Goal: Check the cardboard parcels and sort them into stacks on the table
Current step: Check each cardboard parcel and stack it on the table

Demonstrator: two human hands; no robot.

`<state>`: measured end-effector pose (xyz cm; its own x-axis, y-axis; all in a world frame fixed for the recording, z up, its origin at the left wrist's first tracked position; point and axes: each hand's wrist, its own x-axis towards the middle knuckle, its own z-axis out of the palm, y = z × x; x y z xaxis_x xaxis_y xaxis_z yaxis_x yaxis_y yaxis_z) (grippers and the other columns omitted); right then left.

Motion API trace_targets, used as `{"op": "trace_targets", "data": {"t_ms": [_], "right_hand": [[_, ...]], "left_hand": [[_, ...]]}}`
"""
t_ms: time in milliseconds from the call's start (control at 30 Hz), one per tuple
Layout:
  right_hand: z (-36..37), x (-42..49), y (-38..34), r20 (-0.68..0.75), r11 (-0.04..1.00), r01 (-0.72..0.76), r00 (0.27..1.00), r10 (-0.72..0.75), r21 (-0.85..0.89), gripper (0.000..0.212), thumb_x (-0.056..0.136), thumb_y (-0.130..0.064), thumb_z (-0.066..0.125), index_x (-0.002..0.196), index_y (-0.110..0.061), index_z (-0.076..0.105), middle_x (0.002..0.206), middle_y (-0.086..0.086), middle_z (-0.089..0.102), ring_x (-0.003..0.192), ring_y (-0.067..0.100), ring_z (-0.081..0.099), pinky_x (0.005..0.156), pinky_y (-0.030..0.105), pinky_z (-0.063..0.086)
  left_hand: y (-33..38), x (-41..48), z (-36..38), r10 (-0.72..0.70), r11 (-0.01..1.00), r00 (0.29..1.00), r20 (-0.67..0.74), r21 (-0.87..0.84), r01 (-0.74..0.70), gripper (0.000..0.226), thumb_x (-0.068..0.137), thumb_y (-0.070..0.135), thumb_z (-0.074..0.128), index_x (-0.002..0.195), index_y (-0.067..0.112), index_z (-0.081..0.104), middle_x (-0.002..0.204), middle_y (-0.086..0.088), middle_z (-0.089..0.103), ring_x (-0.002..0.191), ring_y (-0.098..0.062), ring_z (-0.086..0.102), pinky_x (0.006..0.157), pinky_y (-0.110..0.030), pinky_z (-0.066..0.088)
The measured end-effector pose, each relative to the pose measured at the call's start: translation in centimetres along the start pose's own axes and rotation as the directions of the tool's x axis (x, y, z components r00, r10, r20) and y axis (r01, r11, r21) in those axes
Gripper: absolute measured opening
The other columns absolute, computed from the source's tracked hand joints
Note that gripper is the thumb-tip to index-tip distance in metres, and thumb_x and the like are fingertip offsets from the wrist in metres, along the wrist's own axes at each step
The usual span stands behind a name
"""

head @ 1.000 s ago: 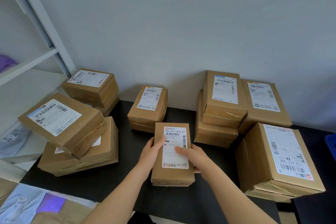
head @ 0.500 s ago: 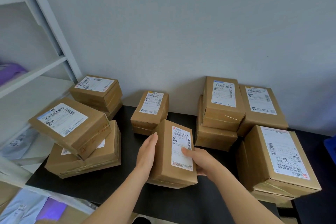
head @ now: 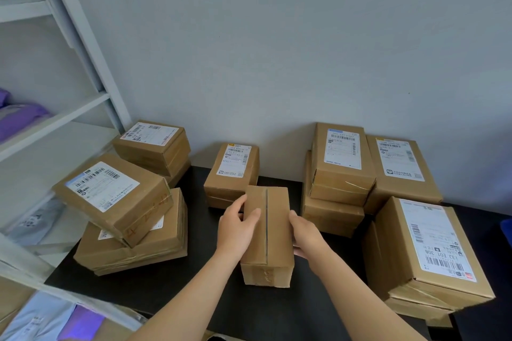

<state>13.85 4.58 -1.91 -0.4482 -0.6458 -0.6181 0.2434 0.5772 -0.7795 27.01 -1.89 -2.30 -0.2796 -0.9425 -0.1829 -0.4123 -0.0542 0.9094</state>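
Cardboard parcels point(head: 332, 216) sit in stacks round both hands on a black surface point(head: 194, 293). White shelf unit point(head: 91, 63) far left of the left hand point(head: 235, 227), purple bags point(head: 19, 119) on one shelf. Biggest parcel point(head: 426, 255), label up, on a flatter one, just right of the right hand point(head: 306, 232). Left of the left hand: tilted parcel point(head: 110, 196), label up, askew on a wide flat parcel point(head: 144, 246). Beyond the right hand: tall stack point(head: 340, 158), a labelled parcel point(head: 399, 169) just right of it by the wall. Far-left corner stack point(head: 155, 144). Small stack point(head: 232, 169) straight ahead of the hands. Held parcel point(head: 267, 232) between the hands, taped seam up; can't tell if it touches the surface. Left hand grasps its left side, thumb on top. Right hand grasps its right side, fingertips hidden.
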Motion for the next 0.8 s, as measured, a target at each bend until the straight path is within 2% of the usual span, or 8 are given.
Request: {"op": "trace_targets", "data": {"t_ms": [67, 133, 200, 300, 433, 700, 800], "right_hand": [[0.1, -0.1, -0.2, -0.005, 0.999, 0.030, 1.000, -0.030, -0.022, 0.046, 0.097, -0.051, 0.038, 0.132, -0.021, 0.045, 0.109, 0.000, 0.059, 0.104, 0.021, 0.057, 0.095, 0.041, 0.048], [0.1, 0.0, -0.1, -0.011, 0.992, 0.080, 0.997, -0.081, -0.098, 0.061, 0.094, -0.054, 0.041, 0.145, -0.022, 0.032, 0.134, 0.004, 0.051, 0.121, 0.025, 0.051, 0.102, 0.045, 0.044], [0.2, 0.1, 0.0, -0.010, 0.977, 0.130, 0.991, -0.133, -0.167, 0.071, 0.092, -0.056, 0.046, 0.150, -0.024, 0.021, 0.146, 0.005, 0.040, 0.130, 0.026, 0.044, 0.105, 0.046, 0.041], [0.3, 0.2, 0.0, 0.015, 0.953, 0.186, 0.982, -0.188, -0.238, 0.078, 0.090, -0.055, 0.051, 0.152, -0.024, 0.014, 0.148, 0.003, 0.038, 0.130, 0.025, 0.043, 0.104, 0.042, 0.040], [0.5, 0.5, 0.0, 0.043, 0.925, 0.228, 0.973, -0.226, -0.304, 0.081, 0.089, -0.055, 0.052, 0.152, -0.022, 0.014, 0.144, 0.002, 0.042, 0.126, 0.023, 0.047, 0.104, 0.043, 0.042], [0.4, 0.9, 0.2, 0.040, 0.926, 0.203, 0.979, -0.201, -0.319, 0.083, 0.088, -0.056, 0.054, 0.151, -0.021, 0.011, 0.142, 0.003, 0.044, 0.124, 0.023, 0.049, 0.100, 0.039, 0.043], [0.5, 1.0, 0.3, 0.048, 0.925, 0.203, 0.979, -0.198, -0.321, 0.084, 0.087, -0.057, 0.054, 0.151, -0.021, 0.013, 0.140, 0.003, 0.045, 0.123, 0.023, 0.050, 0.100, 0.039, 0.044]], "left_hand": [[0.1, 0.1, 0.1, 0.008, 0.999, 1.000, 0.012, 0.040, -0.009, 0.054, 0.092, 0.038, 0.059, 0.142, 0.033, 0.038, 0.140, 0.006, 0.046, 0.126, -0.016, 0.046, 0.106, -0.043, 0.041], [0.1, 0.1, 0.2, 0.016, 0.998, 0.999, 0.030, 0.067, -0.018, 0.057, 0.092, 0.038, 0.059, 0.143, 0.033, 0.035, 0.142, 0.005, 0.043, 0.128, -0.017, 0.044, 0.107, -0.045, 0.039], [0.1, 0.0, 0.4, 0.017, 0.997, 0.999, 0.048, 0.076, -0.020, 0.060, 0.093, 0.038, 0.057, 0.146, 0.032, 0.030, 0.145, 0.005, 0.040, 0.130, -0.018, 0.042, 0.109, -0.044, 0.038], [0.3, 0.2, 0.6, 0.002, 0.997, 0.998, 0.070, 0.074, -0.008, 0.065, 0.094, 0.039, 0.054, 0.149, 0.030, 0.021, 0.148, 0.003, 0.036, 0.133, -0.018, 0.040, 0.108, -0.041, 0.035], [0.6, 0.8, 0.9, -0.025, 0.995, 0.993, 0.119, 0.100, 0.013, 0.068, 0.095, 0.043, 0.051, 0.151, 0.026, 0.017, 0.149, 0.001, 0.035, 0.133, -0.019, 0.039, 0.107, -0.040, 0.035], [0.7, 2.1, 0.7, -0.146, 0.989, 0.956, 0.255, 0.066, 0.134, 0.059, 0.093, 0.046, 0.053, 0.144, 0.029, 0.030, 0.135, 0.004, 0.048, 0.122, -0.017, 0.048, 0.102, -0.039, 0.040], [0.6, 2.5, 0.3, -0.194, 0.981, 0.940, 0.281, 0.063, 0.184, 0.061, 0.092, 0.046, 0.054, 0.145, 0.028, 0.031, 0.127, 0.007, 0.050, 0.113, -0.014, 0.050, 0.095, -0.034, 0.041]]}}
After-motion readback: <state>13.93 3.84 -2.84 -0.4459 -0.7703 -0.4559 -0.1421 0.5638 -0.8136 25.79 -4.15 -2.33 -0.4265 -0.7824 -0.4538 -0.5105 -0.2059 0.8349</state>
